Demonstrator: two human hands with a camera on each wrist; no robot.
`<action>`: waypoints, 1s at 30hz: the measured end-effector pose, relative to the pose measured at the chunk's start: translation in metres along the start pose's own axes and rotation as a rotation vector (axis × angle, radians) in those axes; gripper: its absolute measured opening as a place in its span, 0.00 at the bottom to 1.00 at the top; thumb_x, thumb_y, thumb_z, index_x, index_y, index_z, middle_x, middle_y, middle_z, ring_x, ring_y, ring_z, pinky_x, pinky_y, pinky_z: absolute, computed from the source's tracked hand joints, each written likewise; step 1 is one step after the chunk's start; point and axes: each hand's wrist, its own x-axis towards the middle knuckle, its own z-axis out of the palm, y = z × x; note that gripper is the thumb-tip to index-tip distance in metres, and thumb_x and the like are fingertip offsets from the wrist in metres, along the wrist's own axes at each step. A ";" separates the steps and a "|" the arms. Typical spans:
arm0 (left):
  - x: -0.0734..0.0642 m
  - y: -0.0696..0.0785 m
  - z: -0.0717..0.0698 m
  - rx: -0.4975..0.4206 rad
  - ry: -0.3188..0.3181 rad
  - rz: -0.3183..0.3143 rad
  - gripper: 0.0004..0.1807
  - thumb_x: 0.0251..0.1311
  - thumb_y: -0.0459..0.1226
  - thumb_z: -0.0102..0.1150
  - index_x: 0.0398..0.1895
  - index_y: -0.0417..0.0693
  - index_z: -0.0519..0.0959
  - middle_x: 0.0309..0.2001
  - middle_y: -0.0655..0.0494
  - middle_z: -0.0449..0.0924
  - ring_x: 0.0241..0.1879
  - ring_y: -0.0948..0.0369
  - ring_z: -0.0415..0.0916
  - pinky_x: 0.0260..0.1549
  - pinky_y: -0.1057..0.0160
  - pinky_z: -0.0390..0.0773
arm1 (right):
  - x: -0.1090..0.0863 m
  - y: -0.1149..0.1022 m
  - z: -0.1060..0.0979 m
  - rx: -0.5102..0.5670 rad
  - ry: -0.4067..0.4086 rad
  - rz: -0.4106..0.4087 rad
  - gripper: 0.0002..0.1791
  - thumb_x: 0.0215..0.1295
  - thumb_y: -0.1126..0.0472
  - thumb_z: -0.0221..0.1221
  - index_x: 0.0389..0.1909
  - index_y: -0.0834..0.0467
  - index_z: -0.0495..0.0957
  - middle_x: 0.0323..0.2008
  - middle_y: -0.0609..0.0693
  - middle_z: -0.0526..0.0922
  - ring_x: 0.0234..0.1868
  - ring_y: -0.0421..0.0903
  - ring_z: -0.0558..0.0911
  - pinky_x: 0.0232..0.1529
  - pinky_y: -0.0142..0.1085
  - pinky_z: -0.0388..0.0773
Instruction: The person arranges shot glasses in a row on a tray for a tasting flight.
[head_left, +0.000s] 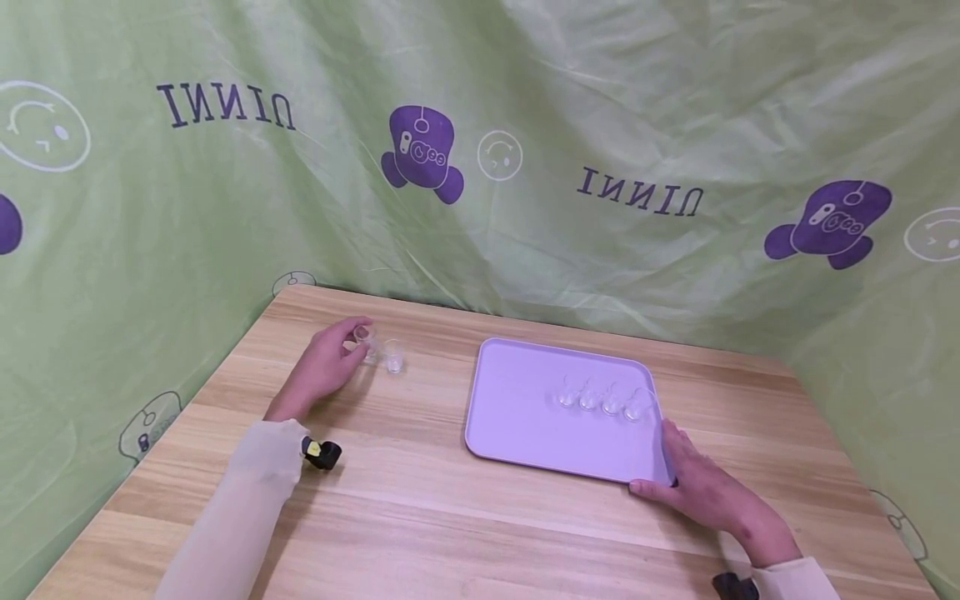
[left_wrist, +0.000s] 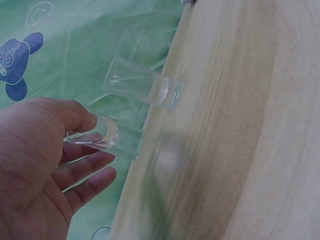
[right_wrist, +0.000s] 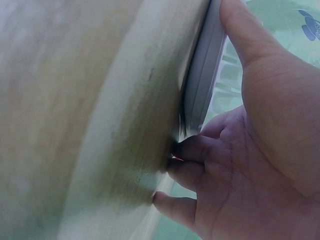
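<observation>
At the table's far left, my left hand (head_left: pixel 330 358) pinches a small clear shot glass (left_wrist: pixel 122 140) between thumb and fingers. A second shot glass (head_left: pixel 393 357) stands just to its right, apart from the fingers. Farther right lies a purple tray (head_left: pixel 517 417) with several clear glasses (head_left: pixel 611 405) in a row near its right side. My right hand (head_left: pixel 708 483) holds the tray's near right corner, thumb along the front edge and fingers along the right edge. In the right wrist view, the fingertips (right_wrist: pixel 160 197) reach down by the tray's edge (right_wrist: pixel 204 75) at the wooden table.
The wood-grain table (head_left: pixel 420 517) runs back to a green curtain (head_left: pixel 337 208) printed with purple figures, which hangs behind it and on both sides. A black wrist camera (head_left: pixel 322 454) sits at the left cuff, and another black device (head_left: pixel 735 586) at the right cuff.
</observation>
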 end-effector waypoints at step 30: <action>0.001 0.070 0.011 -0.020 0.147 0.223 0.21 0.64 0.30 0.64 0.60 0.36 0.79 0.42 0.48 0.85 0.42 0.52 0.83 0.37 0.55 0.84 | 0.001 0.001 0.001 0.001 0.007 -0.014 0.65 0.64 0.38 0.67 0.77 0.77 0.37 0.73 0.84 0.44 0.73 0.80 0.48 0.68 0.71 0.51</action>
